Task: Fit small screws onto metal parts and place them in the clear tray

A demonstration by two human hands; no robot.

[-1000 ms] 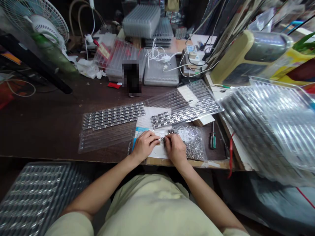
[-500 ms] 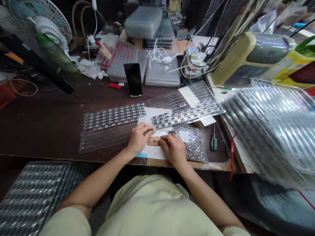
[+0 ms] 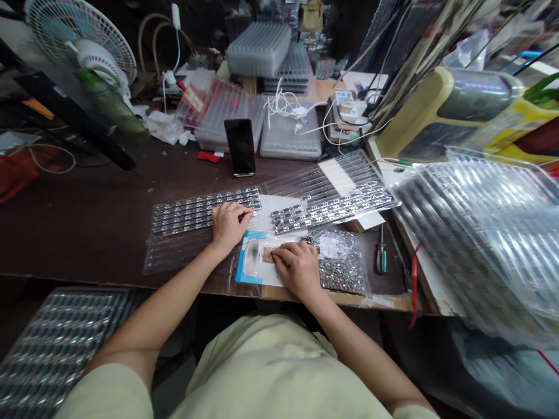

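Note:
My left hand (image 3: 229, 224) is over the right part of the left clear tray (image 3: 187, 212), which carries rows of small dark and silver parts. Its thumb and fingers are pinched on something too small to make out. My right hand (image 3: 299, 265) rests with bent fingertips at the small brown block (image 3: 269, 255) on a white sheet with blue tape (image 3: 248, 276); what its fingers hold is hidden. Beside it lies a bag of small metal pieces (image 3: 343, 267). A second clear tray with similar parts (image 3: 336, 201) lies behind that bag.
A phone (image 3: 241, 146) stands upright behind the trays. At right lie a green-handled screwdriver (image 3: 381, 257) and a big stack of clear trays (image 3: 480, 233). A fan (image 3: 87, 49) is at the back left, and more filled trays (image 3: 65, 349) sit low at left.
My left hand has moved left and away from the brown block, onto the left tray. My right hand has shifted slightly left and down. The blue-taped sheet shows more now.

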